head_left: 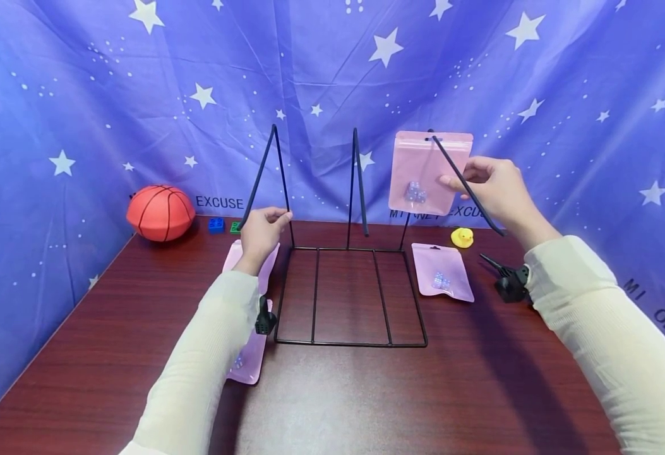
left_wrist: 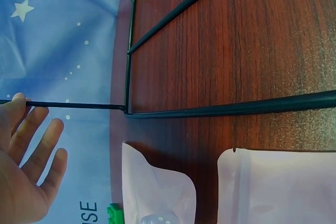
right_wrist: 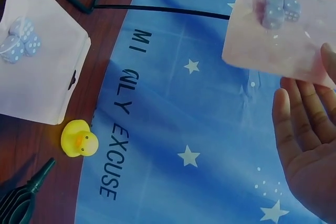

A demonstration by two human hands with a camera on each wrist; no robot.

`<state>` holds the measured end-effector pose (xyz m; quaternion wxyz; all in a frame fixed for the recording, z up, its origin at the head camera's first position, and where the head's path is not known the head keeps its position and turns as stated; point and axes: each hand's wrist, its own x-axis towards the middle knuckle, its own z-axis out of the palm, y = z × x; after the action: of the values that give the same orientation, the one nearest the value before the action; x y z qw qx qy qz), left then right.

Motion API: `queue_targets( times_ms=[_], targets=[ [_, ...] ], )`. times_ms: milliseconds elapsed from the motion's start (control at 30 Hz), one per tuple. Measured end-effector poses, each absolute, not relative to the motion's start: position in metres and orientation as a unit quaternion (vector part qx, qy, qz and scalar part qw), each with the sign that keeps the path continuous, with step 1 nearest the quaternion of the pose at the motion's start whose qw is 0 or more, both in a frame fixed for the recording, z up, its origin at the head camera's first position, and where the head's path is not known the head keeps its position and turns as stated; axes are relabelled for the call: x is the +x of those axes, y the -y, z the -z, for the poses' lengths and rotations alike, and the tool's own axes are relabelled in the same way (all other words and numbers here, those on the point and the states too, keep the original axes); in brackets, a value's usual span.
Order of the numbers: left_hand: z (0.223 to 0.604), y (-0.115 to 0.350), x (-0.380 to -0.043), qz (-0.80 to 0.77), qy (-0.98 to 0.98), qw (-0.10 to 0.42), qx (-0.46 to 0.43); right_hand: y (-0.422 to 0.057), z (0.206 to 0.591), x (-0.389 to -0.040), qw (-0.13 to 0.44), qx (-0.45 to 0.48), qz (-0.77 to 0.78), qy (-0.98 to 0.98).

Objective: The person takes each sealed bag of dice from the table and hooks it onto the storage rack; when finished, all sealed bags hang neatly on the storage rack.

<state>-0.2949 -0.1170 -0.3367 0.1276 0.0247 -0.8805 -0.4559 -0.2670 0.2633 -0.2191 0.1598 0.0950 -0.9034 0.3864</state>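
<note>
A black wire rack point(head_left: 352, 344) with three long slanting hooks stands on the table. My left hand point(head_left: 263, 234) pinches its left upright between thumb and index finger, the other fingers spread in the left wrist view. On the right hook point(head_left: 468, 186) hangs a pink zip bag point(head_left: 408, 161), the hook passing through the slot at its top. Blue dice point(right_wrist: 278, 10) show through its window. My right hand point(head_left: 497, 189) holds this bag by its right edge, thumb on the front and fingers behind. The left and middle hooks carry no bag.
Another pink bag with dice point(head_left: 443, 268) lies right of the rack, near a yellow rubber duck point(head_left: 462, 237). Two more pink bags point(head_left: 249, 357) lie left, partly under my left arm. A red ball point(head_left: 161, 213) and blue block point(head_left: 216, 225) sit at the back left, before a starry curtain.
</note>
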Motion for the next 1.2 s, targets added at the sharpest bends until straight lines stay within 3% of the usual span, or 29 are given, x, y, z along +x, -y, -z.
queue_targets(
  times_ms=[500,1200],
  targets=[
    [0.337,0.116,-0.295,0.457,0.880,0.125,0.027,-0.296,0.241,-0.248,0.077,0.083,-0.387,0.915],
    [0.336,0.114,-0.292,0.459,0.877,0.140,0.029,-0.321,0.330,-0.237,0.012,0.050,-0.439,0.897]
  ],
)
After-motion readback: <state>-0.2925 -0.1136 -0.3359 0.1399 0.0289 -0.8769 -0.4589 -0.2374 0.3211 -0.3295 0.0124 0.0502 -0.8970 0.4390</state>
